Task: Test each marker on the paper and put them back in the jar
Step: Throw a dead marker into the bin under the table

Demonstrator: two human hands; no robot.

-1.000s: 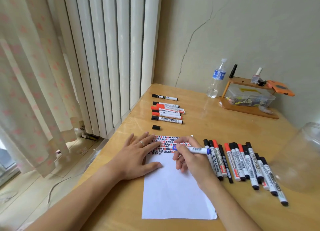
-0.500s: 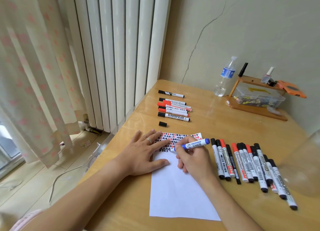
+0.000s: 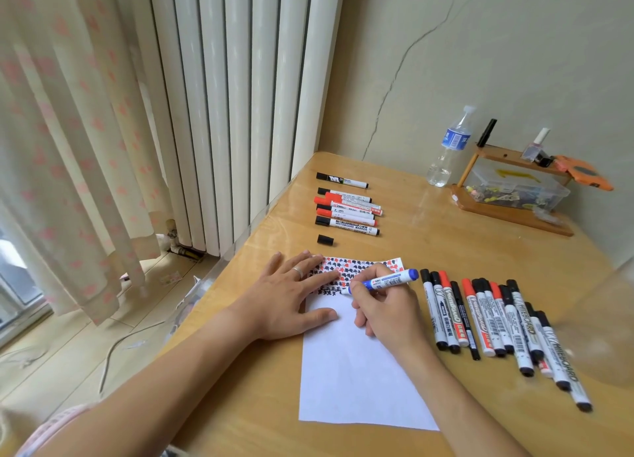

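A white sheet of paper [image 3: 353,381] lies on the wooden table [image 3: 446,250], its top strip filled with red and black marks. My left hand [image 3: 291,298] presses flat on the paper's upper left. A blue marker [image 3: 387,280] is gripped in my right hand [image 3: 384,310], its tip down on the marked strip. Several capped black and red markers [image 3: 497,322] lie in a row right of the paper. A second group of markers [image 3: 346,209] lies further back, with a loose black cap [image 3: 325,239] near it. The clear jar [image 3: 603,322] stands at the right edge.
A water bottle [image 3: 449,147] and a wooden rack [image 3: 507,213] holding a clear plastic box stand at the back right against the wall. A white radiator [image 3: 233,96] and a curtain [image 3: 68,130] are to the left of the table.
The camera view has shifted left and slightly down. My right hand has tilted the blue marker and moved its tip a little along the marked strip. The left hand stays flat.
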